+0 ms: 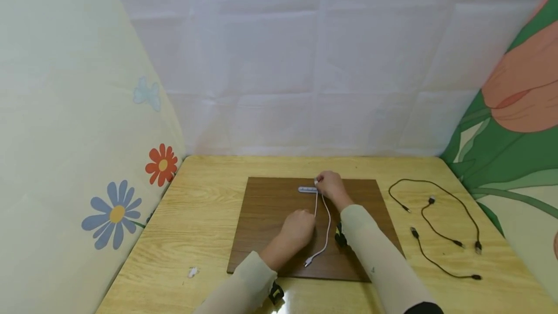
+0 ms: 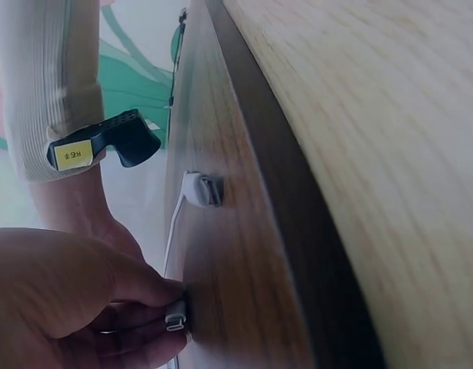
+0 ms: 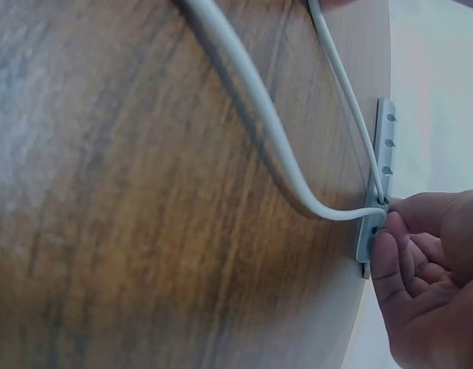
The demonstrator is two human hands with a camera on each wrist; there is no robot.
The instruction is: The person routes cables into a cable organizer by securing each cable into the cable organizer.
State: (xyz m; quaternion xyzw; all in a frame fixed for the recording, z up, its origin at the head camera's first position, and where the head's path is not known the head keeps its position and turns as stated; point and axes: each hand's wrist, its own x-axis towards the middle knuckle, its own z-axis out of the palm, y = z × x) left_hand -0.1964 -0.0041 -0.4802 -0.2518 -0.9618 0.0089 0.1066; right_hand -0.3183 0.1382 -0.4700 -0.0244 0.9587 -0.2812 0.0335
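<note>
A white charging cable (image 1: 328, 229) lies over the brown board (image 1: 266, 227) and runs up to a grey slotted cable holder (image 3: 385, 134) near the board's far edge. My right hand (image 1: 332, 188) pinches the cable at the holder, fingertips right at one of its slots. Closer to me, my left hand (image 1: 298, 229) grips the cable's other stretch, which runs straight from the holder. In the left wrist view a small white plug (image 2: 175, 317) shows between the left fingers. The cable's larger plug (image 2: 201, 190) rests on the board, to the right of the left hand.
Three black cables lie on the wooden table to the right of the board: a long one (image 1: 453, 193), a short one (image 1: 433, 227) and another short one (image 1: 436, 265). A small white scrap (image 1: 193, 272) is at the left. A white backdrop (image 1: 279, 62) stands behind.
</note>
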